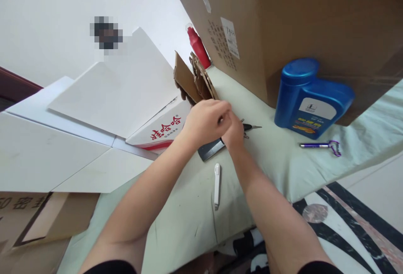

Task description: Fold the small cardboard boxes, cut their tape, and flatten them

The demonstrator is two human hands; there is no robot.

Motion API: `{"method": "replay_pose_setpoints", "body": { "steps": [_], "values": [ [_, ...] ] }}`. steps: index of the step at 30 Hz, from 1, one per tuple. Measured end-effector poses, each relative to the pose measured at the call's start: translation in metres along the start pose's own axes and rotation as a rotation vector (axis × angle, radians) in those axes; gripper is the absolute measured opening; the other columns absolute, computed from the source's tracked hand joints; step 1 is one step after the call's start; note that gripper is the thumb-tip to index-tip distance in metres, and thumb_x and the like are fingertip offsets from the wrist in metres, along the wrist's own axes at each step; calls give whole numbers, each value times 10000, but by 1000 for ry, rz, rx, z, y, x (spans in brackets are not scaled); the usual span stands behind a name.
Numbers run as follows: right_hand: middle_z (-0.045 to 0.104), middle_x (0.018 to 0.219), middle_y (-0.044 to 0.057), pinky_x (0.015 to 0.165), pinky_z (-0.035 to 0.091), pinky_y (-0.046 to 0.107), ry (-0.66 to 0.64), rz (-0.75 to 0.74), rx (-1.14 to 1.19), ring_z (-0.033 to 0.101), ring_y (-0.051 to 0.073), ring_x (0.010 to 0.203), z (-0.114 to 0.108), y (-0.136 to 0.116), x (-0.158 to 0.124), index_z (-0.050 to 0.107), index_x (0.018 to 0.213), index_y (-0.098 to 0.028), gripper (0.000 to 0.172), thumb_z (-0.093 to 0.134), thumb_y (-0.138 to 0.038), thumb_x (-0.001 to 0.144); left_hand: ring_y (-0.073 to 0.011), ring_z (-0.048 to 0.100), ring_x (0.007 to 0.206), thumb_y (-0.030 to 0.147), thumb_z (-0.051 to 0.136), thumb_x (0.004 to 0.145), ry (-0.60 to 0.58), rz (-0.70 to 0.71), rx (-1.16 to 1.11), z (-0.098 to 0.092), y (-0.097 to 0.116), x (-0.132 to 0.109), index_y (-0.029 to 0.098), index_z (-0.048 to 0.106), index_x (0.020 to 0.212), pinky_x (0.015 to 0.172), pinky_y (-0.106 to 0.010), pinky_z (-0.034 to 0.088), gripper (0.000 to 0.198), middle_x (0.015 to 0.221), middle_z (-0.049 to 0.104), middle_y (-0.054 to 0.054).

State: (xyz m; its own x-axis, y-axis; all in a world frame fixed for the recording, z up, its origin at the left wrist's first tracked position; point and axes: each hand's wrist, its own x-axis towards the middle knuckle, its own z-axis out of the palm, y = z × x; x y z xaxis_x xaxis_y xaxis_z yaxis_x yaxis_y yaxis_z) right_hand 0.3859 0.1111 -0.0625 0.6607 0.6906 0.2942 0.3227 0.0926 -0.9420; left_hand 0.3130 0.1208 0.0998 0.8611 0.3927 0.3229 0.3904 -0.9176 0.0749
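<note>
My left hand (206, 122) and my right hand (234, 132) meet over the table, fingers curled and pressed together around something small that I cannot make out. A dark tool with a metal tip (252, 127) pokes out to the right of my right hand. A dark flat object (210, 149) lies just under the hands. Torn brown cardboard pieces (195, 80) stand right behind my left hand. A white pen-like cutter (217, 183) lies on the cloth between my forearms.
A blue plastic jug (310, 97) stands before a big cardboard box (283, 26). A purple pen with a clip (321, 145) lies near the table edge. A red bottle (199, 47), a white box with red characters (160, 129) and white boards (103, 97) sit left.
</note>
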Motion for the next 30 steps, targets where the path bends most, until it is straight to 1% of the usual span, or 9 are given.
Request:
{"method": "replay_pose_setpoints", "body": {
  "steps": [3, 5, 9, 11, 15, 21, 24, 28, 30],
  "values": [
    [746, 1164, 154, 987, 552, 453, 7, -17, 13, 667, 293, 1117, -2, 3, 1, 670, 1165, -164, 328, 444, -204, 931, -323, 620, 1261, 200, 557, 930, -50, 182, 326, 23, -6, 4, 196, 753, 929, 1170, -601, 379, 197, 1107, 768, -105],
    [752, 1098, 149, 937, 567, 459, 5, -16, 24, 684, 299, 1058, -3, 6, 3, 664, 1114, -169, 326, 429, -152, 888, -336, 559, 1319, 207, 579, 965, -110, 241, 457, 33, -15, 11, 200, 771, 987, 1206, -633, 314, 194, 1193, 740, -115],
    [767, 1074, 140, 939, 581, 484, -10, 1, 73, 719, 299, 1022, -4, 11, 7, 656, 1124, -184, 337, 450, -139, 861, -310, 568, 1178, 145, 571, 983, -297, 316, 588, 34, -29, 34, 163, 797, 1017, 942, -456, 477, 230, 1103, 729, -149],
    [764, 1163, 142, 996, 572, 493, -8, 13, 105, 726, 287, 1089, -3, 12, 8, 645, 1198, -194, 369, 444, -158, 891, -310, 563, 1147, 108, 558, 979, -376, 273, 610, 30, -30, 46, 129, 812, 966, 825, -402, 457, 255, 1044, 730, -173],
    [743, 1249, 159, 1078, 531, 533, 22, 61, 132, 705, 308, 1190, -2, 11, 8, 639, 1227, -189, 391, 482, -161, 869, -325, 550, 1167, 126, 553, 988, -461, 118, 617, 30, -30, 64, 126, 827, 952, 805, -389, 425, 276, 1020, 752, -182],
    [743, 1252, 145, 1076, 533, 539, 9, 120, 151, 705, 314, 1177, 4, 9, 2, 649, 1203, -206, 376, 533, -181, 846, -313, 566, 1175, 65, 479, 981, -470, -82, 628, 44, -43, 81, 82, 803, 1081, 782, -366, 441, 340, 1079, 761, -203],
    [727, 1283, 138, 1087, 529, 512, 0, 121, 179, 691, 293, 1197, 6, 8, 1, 637, 1196, -209, 373, 528, -186, 840, -326, 573, 1187, 142, 481, 1003, -456, -177, 629, 50, -46, 87, 92, 796, 1101, 859, -401, 468, 334, 1123, 751, -209],
    [729, 1210, 148, 1040, 544, 484, 0, 112, 209, 692, 279, 1117, 0, 3, 3, 630, 1153, -194, 336, 503, -198, 842, -369, 549, 1261, 281, 529, 997, -327, -197, 560, 46, -24, 77, 127, 790, 1051, 1115, -602, 346, 308, 1239, 701, -199],
    [735, 1129, 140, 1026, 537, 476, 2, 104, 217, 678, 282, 1084, -5, 0, 4, 638, 1089, -195, 272, 510, -226, 851, -355, 548, 1289, 301, 536, 980, -206, -150, 406, 36, -2, 57, 167, 767, 1005, 1146, -595, 322, 268, 1291, 683, -157]
  ]
}}
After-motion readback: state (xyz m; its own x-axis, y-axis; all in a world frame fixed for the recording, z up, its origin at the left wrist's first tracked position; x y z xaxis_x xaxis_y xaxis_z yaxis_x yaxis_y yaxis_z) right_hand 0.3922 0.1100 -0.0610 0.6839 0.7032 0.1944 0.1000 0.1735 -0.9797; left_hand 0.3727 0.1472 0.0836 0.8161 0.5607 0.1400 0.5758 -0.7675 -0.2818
